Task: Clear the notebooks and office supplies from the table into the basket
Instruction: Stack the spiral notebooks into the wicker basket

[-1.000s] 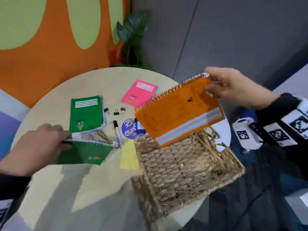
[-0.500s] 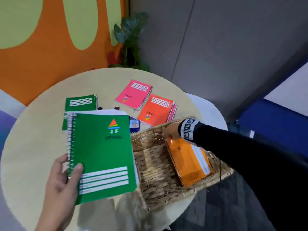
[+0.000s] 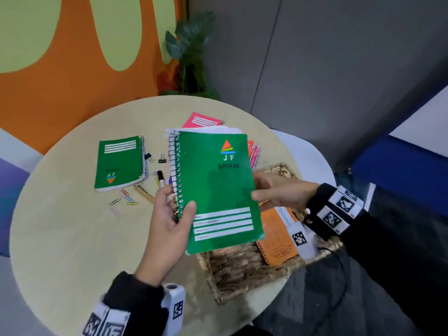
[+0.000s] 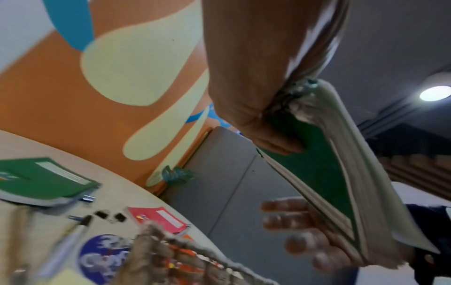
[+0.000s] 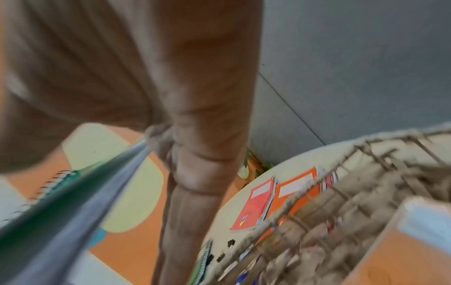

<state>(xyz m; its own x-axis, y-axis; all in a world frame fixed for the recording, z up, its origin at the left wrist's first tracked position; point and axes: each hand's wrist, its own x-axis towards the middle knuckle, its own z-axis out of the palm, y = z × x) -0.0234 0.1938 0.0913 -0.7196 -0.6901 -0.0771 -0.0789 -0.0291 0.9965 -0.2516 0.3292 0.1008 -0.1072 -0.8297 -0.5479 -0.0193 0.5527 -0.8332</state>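
Note:
A green spiral notebook (image 3: 218, 185) hangs upright over the wicker basket (image 3: 242, 270). My left hand (image 3: 179, 209) grips it at the lower spiral edge, thumb on the cover. My right hand (image 3: 266, 192) pinches its right edge, thumb in front; in the left wrist view its fingers (image 4: 292, 227) lie under the notebook (image 4: 314, 167). An orange notebook (image 3: 276, 236) lies inside the basket. A second green notebook (image 3: 120, 163) lies on the table's left. A pink notebook (image 3: 201, 120) and an orange and pink pile (image 3: 253, 151) peek out behind the held one.
On the round table (image 3: 72, 238) lie binder clips (image 3: 162, 158), a marker (image 3: 160, 178), a pencil (image 3: 144, 194) and coloured paper clips (image 3: 126, 197). The basket stands at the table's right front edge. A potted plant (image 3: 191, 52) stands behind.
My left hand carried the green notebook rightwards over the basket. My right hand left the orange notebook lying in the basket and took hold of the green notebook's right edge.

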